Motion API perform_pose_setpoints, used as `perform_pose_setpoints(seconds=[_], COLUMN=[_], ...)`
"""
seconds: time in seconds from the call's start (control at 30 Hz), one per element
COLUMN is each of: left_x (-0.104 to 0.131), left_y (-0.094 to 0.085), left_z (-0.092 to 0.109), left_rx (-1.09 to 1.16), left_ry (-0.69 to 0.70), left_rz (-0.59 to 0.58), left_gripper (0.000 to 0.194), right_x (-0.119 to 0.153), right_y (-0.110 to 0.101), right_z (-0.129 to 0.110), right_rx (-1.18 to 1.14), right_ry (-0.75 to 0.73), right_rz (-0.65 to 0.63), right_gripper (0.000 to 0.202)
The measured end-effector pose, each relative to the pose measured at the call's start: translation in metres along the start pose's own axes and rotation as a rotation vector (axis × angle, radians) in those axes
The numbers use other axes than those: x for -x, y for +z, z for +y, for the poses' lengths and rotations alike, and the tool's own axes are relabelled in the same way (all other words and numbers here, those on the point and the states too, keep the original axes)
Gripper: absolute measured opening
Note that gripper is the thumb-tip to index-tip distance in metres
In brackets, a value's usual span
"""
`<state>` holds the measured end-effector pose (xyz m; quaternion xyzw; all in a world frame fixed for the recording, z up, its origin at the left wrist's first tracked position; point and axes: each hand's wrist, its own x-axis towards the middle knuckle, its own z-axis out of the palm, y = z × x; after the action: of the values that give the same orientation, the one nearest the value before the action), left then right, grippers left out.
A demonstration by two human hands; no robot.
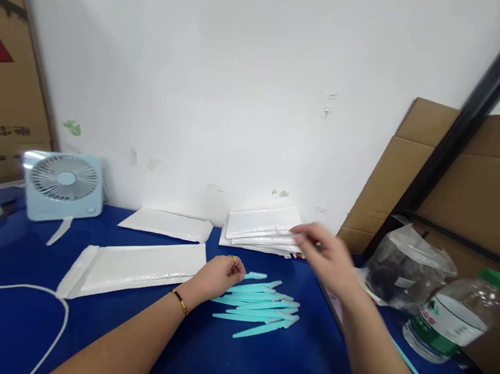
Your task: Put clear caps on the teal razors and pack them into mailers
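so the count: one desk fan (pixel 63 186), one water bottle (pixel 452 316), one dark plastic bag (pixel 404 269), two loose white mailers (pixel 133 269) (pixel 168 224), one stack of mailers (pixel 262 228), and roughly a dozen teal sticks (pixel 258 304), too overlapped to count exactly.

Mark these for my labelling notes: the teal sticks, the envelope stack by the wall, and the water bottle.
teal sticks (pixel 258 304): head view, middle of the pile.
envelope stack (pixel 260 224): head view, top envelope's face.
water bottle (pixel 446 321): head view, its label.
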<state>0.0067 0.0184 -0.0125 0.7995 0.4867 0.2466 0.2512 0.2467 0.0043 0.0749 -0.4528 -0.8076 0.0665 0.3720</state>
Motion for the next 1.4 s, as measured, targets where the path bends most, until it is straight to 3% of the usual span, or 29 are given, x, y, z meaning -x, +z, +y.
perform_pose_setpoints(seconds=[0.13,0.27,0.57,0.67,0.93,1.3,1.4], left_x=[-0.001,-0.002,-0.008,-0.007,-0.004,-0.005,-0.003], left_y=[-0.005,-0.006,0.000,-0.001,-0.003,-0.020,-0.021], left_z=[0.008,0.010,-0.008,-0.005,0.005,-0.006,-0.003], left_rx=[0.034,-0.027,-0.207,-0.234,-0.308,-0.353,-0.318], left_ry=[0.061,0.079,0.017,0.031,0.068,-0.022,-0.011], left_rz=[0.080,0.081,0.105,0.126,0.023,0.104,0.126], left_gripper=[0.021,0.020,0.019,0.024,0.016,0.013,0.017], right_x=[0.004,0.007,0.006,0.008,0.011,0.008,0.009], right_y=[0.040,0.063,0.048,0.047,0.055,0.048,0.046], right_z=[0.016,0.033,0.077,0.075,0.068,0.075,0.069], right_rx=[-0.172,-0.198,-0.002,0.016,-0.076,-0.054,-0.051], right_ry=[0.090,0.074,0.132,0.060,0.033,0.155,0.109], right_rz=[-0.299,-0.362,-0.307,-0.348,-0.510,-0.394,-0.374], right_gripper=[0.033,0.028,0.023,0.020,0.020,0.020,0.022])
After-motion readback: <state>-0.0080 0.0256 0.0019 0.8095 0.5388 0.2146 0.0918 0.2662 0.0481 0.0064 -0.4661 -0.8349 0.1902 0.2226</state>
